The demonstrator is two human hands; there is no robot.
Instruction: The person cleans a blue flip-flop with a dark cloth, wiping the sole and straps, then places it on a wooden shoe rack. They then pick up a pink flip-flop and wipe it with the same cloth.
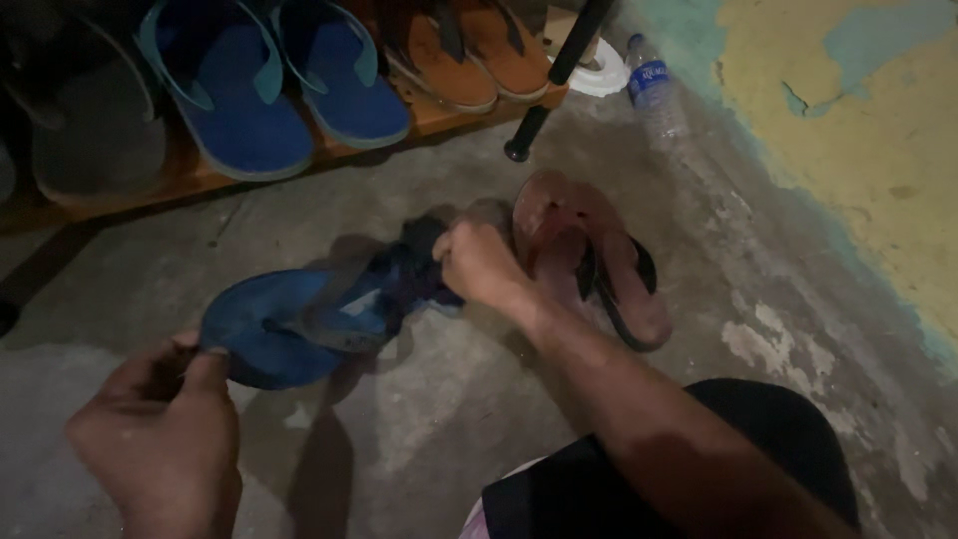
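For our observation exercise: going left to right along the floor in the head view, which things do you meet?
Left hand → blue flip-flop held off the floor → right hand → brown sandal → clear plastic bottle by the wall.

— Inspector: Report what cannot be read at the blue sandal (289, 324).
— Assistant: Its far end is covered by the right hand (481, 265), which also holds a dark cloth (419, 265); the cloth's full shape is lost in shadow. The near rim is pinched under the left hand (165, 434), whose wrist runs off the bottom edge.
— Inspector: Upper part of the frame?
— Assistant: The sandals on the wooden shelf (429, 118) are cut by the top edge; the grey pair (95, 125) at upper left is too dark to detail. The black pole (559, 70) and the plastic bottle (654, 95) lose their tops there too.
— Inspector: Centre right?
— Assistant: The brown sandal pair (589, 255) is partly behind the right hand.
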